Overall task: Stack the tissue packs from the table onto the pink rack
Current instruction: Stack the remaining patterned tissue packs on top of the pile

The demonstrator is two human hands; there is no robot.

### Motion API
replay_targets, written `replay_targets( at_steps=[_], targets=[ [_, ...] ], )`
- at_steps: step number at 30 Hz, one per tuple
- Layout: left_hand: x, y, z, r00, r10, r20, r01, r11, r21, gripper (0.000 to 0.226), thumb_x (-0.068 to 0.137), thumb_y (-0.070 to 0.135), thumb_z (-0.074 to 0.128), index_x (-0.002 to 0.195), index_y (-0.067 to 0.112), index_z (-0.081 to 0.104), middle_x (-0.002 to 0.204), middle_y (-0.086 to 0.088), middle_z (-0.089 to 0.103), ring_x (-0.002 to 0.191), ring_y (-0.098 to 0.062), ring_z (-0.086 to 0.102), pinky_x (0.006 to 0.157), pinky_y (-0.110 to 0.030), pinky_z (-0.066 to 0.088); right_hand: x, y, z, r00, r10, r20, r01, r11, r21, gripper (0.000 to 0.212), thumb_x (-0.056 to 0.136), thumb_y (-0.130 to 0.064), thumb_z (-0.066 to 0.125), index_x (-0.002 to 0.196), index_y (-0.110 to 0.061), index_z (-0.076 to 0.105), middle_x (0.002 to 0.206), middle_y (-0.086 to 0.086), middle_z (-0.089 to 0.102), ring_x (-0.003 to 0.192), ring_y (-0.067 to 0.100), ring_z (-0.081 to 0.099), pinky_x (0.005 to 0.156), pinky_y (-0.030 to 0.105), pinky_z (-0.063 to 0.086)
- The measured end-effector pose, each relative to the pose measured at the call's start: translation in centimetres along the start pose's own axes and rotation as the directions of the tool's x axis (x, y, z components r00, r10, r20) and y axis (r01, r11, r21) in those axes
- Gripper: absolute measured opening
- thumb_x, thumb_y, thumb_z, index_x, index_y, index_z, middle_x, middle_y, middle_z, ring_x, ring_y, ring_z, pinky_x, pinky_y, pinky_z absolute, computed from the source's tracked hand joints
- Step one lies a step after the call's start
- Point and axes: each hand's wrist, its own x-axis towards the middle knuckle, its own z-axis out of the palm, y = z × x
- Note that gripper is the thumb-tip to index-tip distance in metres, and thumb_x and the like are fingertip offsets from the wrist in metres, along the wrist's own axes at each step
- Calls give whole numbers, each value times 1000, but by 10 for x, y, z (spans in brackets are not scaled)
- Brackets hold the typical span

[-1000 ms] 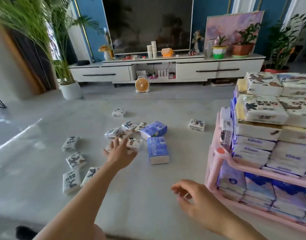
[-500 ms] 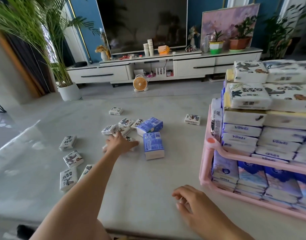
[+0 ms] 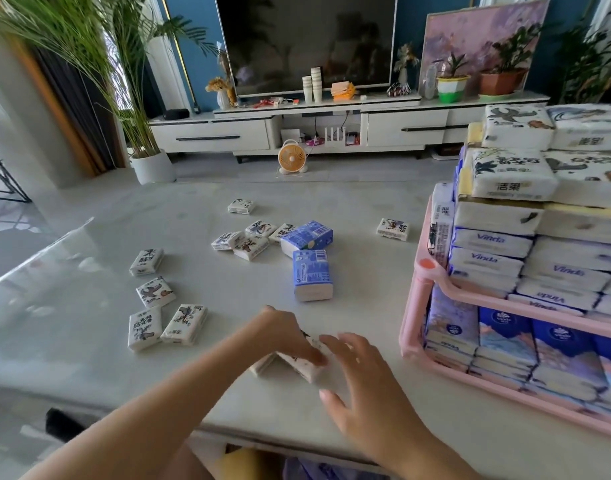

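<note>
Head view, lower centre of frame: left hand (image 3: pixel 285 336) reaches in from the lower left, fingers curled down over the held tissue packs (image 3: pixel 309 370), small white printed ones pressed against the table (image 3: pixel 89 358). There seem to be two under the hand; the count is not certain. Right hand (image 3: pixel 363 386) comes in from the lower right just beside them, fingers straight and spread wide, thumb apart below. Fingertips sit at the right edge of the held tissue packs; contact cannot be told for sure. Right edge of frame: pink rack (image 3: pixel 406 327) stands on the table, its lower tier filled with blue-and-white packs on edge, its upper tier piled high with flat white packs reaching the upper right. Centre of frame: two blue packs (image 3: pixel 312 275), one lying behind the other and touching it at a corner. Just left of the rear blue one, a loose cluster of small white packs (image 3: pixel 248 242), some overlapping. One single small pack (image 3: pixel 240 206) lies above the cluster, apart from it; another single pack (image 3: pixel 393 229) lies near the rack's left side. Left of centre: four small packs (image 3: pixel 155 291) in a rough column, the lowest two side by side and touching. Upper part of frame, beyond the table: dark television (image 3: pixel 307 39) above a white cabinet (image 3: pixel 210 136), small orange fan (image 3: pixel 291 157) on the floor, potted palm (image 3: pixel 151 166) at upper left.
</note>
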Motion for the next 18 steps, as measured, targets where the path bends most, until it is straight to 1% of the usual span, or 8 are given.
replay_targets(
  at_steps=[3, 5, 6, 7, 10, 13, 15, 18],
  targets=[
    [-21, 23, 18, 990, 125, -65, -128, 991, -33, 49, 90, 45, 37, 122, 10, 49, 125, -12, 51, 122, -25, 42, 86, -28, 35, -1, 6, 1, 993, 63, 97, -51, 991, -122, 54, 85, -35, 50, 136, -34, 30, 141, 0, 30, 128, 20, 36, 105, 26, 28],
    [-31, 22, 17, 980, 197, -39, -198, 979, -49, 46, 90, 41, 40, 130, 18, 43, 130, -7, 44, 123, -23, 44, 94, -30, 36, -1, 8, -6, 995, 53, 82, -37, 982, -185, 42, 67, -31, 57, 109, -28, 59, 112, 2, 55, 98, 22, 60, 80, 28, 50],
    [-35, 19, 14, 970, 244, 2, -243, 969, -44, 50, 89, 41, 46, 135, 23, 39, 132, -5, 40, 122, -22, 45, 97, -31, 36, 0, 8, -11, 995, 81, 61, -63, 967, -247, 38, 59, -33, 55, 96, -28, 64, 99, 1, 57, 87, 21, 63, 70, 28, 52],
    [-38, 15, 11, 956, 288, 61, -287, 957, -29, 59, 86, 42, 54, 139, 28, 33, 135, -3, 36, 121, -22, 46, 98, -31, 38, -1, 8, -16, 988, 123, 90, -90, 947, -307, 39, 61, -35, 51, 97, -27, 64, 101, 1, 53, 91, 22, 60, 74, 30, 50],
    [-44, 8, 12, 908, 365, 206, -393, 913, 111, 95, 74, 37, 73, 145, 36, 11, 144, 0, 21, 132, -25, 34, 106, -37, 34, -4, 16, -24, 965, 131, 228, -51, 943, -328, 59, 84, -45, 43, 138, -24, 30, 130, 4, 29, 124, 23, 31, 102, 33, 27],
    [-40, 8, 26, 913, 386, 135, -405, 899, 169, 93, 77, 10, 69, 145, 34, 10, 142, -4, 19, 131, -25, 30, 101, -44, 40, -8, 16, -43, 912, 161, 377, -35, 947, -320, 90, 79, -34, 63, 146, -32, 3, 144, 4, 5, 135, 27, 13, 111, 32, 17],
    [-36, 5, 31, 900, 431, 68, -436, 881, 187, 80, 80, 2, 59, 142, 32, 18, 136, -5, 27, 123, -24, 37, 98, -44, 41, -13, 13, -55, 874, 179, 453, -33, 950, -312, 94, 76, -21, 65, 146, -33, 3, 147, 0, -4, 138, 27, 9, 112, 31, 19],
    [-33, 0, 27, 912, 404, 65, -409, 894, 182, 71, 78, 11, 63, 138, 24, 27, 130, -2, 32, 115, -22, 43, 94, -42, 43, -19, 17, -60, 891, 128, 435, -12, 966, -259, 80, 80, -13, 57, 145, -31, 14, 146, -8, 2, 137, 22, 16, 111, 29, 24]
  ],
)
